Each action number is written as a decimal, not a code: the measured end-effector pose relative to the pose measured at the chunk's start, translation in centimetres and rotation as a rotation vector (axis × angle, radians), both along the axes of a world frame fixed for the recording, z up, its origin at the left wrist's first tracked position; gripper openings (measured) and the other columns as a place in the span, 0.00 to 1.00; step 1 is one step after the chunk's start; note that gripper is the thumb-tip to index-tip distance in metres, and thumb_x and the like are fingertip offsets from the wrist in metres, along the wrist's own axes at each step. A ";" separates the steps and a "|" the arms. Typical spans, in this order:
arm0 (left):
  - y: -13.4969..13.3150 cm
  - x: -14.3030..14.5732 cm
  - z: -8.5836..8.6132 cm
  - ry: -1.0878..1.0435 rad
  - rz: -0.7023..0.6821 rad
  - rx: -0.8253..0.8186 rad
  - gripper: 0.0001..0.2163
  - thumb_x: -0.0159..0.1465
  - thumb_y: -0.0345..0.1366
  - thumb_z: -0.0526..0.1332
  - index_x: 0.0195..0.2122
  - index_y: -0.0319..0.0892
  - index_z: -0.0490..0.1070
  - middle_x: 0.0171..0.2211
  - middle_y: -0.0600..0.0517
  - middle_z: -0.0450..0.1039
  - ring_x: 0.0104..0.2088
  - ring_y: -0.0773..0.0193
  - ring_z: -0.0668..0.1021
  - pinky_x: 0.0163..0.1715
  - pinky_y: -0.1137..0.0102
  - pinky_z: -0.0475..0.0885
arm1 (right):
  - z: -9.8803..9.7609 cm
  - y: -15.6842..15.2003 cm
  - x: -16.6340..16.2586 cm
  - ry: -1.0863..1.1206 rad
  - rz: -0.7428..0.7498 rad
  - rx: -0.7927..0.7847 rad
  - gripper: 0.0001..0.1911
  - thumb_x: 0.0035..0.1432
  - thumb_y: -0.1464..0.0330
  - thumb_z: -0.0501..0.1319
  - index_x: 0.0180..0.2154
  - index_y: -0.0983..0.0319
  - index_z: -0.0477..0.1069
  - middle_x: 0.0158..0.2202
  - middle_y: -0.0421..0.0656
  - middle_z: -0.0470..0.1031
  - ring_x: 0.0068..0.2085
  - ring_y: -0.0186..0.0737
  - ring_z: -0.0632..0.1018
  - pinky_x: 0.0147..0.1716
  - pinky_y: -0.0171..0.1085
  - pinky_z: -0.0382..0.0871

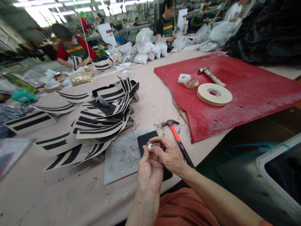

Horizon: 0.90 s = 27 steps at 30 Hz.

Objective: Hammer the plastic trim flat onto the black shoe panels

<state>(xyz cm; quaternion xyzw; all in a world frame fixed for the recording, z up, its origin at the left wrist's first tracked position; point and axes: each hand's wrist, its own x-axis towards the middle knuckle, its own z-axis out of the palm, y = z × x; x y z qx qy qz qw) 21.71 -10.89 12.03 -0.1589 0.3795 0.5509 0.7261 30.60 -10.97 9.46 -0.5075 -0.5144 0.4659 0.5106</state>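
Note:
My left hand (pixel 148 171) and my right hand (pixel 167 154) meet just above a black pad (pixel 147 139) at the table's front edge. Both are closed in a pinch around a small whitish piece (pixel 150 146) held between their fingertips. The black pad lies on a grey scratched metal plate (pixel 122 157). A hammer with a red and black handle (pixel 178 138) rests on the table just right of my right hand. To the left sits a heap of beige cut pieces with black stripes (pixel 98 122).
A red mat (pixel 246 91) on the right carries a large tape roll (pixel 213 94), a smaller roll (pixel 191 83) and a second hammer (pixel 211 76). Plastic bags (pixel 148 47) pile at the far side, where other people work. A white bin (pixel 279 169) stands at my lower right.

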 end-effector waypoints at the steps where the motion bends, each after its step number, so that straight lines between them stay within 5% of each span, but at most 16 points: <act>1: 0.0 0.0 -0.1 0.008 -0.002 -0.004 0.17 0.74 0.31 0.48 0.35 0.33 0.74 0.32 0.45 0.79 0.32 0.67 0.83 0.38 0.75 0.79 | -0.2 0.0 -0.1 0.007 -0.014 -0.001 0.11 0.58 0.67 0.63 0.43 0.59 0.76 0.38 0.40 0.80 0.37 0.36 0.78 0.37 0.35 0.73; 6: -0.4 0.0 -0.9 0.054 -0.020 0.010 0.18 0.74 0.32 0.46 0.36 0.35 0.74 0.31 0.45 0.79 0.36 0.66 0.83 0.44 0.72 0.79 | -1.6 0.1 -0.9 0.121 -0.073 -0.025 0.08 0.58 0.65 0.63 0.39 0.59 0.77 0.37 0.41 0.81 0.37 0.37 0.79 0.40 0.36 0.73; 18: -0.8 -0.5 -1.4 0.080 0.065 -0.036 0.18 0.74 0.28 0.46 0.34 0.33 0.74 0.32 0.45 0.78 0.34 0.69 0.82 0.41 0.76 0.78 | -3.6 -0.2 -2.5 0.275 -0.103 -0.090 0.08 0.58 0.66 0.63 0.39 0.60 0.77 0.38 0.42 0.81 0.38 0.38 0.79 0.40 0.37 0.74; 27: -1.1 -0.6 -2.2 0.105 0.081 0.013 0.16 0.73 0.26 0.47 0.42 0.34 0.76 0.34 0.46 0.79 0.36 0.69 0.82 0.43 0.77 0.78 | -3.8 -0.2 -3.5 0.409 -0.164 -0.136 0.10 0.56 0.62 0.65 0.39 0.60 0.76 0.36 0.43 0.80 0.37 0.39 0.79 0.40 0.38 0.74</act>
